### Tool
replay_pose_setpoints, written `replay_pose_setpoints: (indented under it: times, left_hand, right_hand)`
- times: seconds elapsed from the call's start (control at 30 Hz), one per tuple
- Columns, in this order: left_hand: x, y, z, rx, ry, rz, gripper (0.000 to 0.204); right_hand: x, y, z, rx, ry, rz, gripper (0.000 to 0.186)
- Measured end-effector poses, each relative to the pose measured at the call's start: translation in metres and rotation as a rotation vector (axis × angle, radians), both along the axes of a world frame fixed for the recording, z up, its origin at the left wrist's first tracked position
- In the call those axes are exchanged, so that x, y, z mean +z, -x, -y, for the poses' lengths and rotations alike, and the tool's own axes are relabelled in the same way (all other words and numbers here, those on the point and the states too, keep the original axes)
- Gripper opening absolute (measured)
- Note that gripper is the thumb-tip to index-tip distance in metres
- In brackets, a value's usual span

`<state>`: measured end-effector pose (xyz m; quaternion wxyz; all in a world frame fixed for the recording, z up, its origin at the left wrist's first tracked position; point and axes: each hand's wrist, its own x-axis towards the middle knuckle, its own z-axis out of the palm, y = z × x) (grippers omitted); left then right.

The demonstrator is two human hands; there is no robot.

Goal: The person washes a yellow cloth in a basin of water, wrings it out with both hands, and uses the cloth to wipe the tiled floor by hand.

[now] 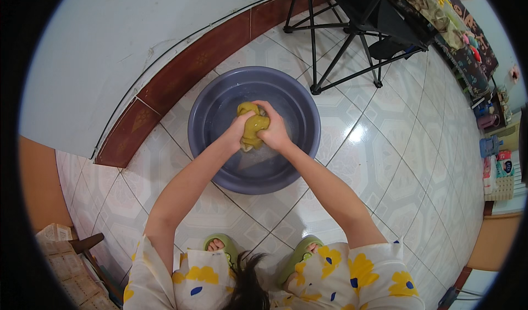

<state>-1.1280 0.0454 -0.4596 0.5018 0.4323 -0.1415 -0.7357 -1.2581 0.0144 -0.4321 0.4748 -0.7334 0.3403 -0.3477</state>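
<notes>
A bunched, twisted mustard-yellow cloth is squeezed between my two hands above a round blue-grey plastic basin. My left hand grips the cloth from its left side, fingers mostly hidden. From the other side my right hand wraps round it, with its fingers over the far part. Shallow water appears to lie in the basin below. The cloth's lower end hangs down under my hands; whether it touches the water I cannot tell.
The basin stands on a tiled floor close to a wall with a red-brown skirting. A black folding chair is beyond it to the right. My feet in green slippers are on the near side. Household goods line the far right.
</notes>
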Motion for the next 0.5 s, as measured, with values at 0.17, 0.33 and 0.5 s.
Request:
replay_pose_setpoints:
  times: [0.17, 0.33, 0.5]
  left_hand:
    - [0.011, 0.006, -0.005, 0.098, 0.007, 0.142, 0.032]
    - [0.019, 0.013, -0.008, 0.218, 0.032, 0.127, 0.033]
    - [0.010, 0.011, -0.008, 0.272, 0.040, 0.134, 0.034]
  right_hand:
    - [0.008, -0.004, -0.003, -0.055, -0.157, 0.073, 0.052]
    - [0.001, -0.008, -0.003, -0.106, -0.176, 0.258, 0.047]
    - [-0.001, -0.015, -0.009, -0.126, -0.277, 0.381, 0.047]
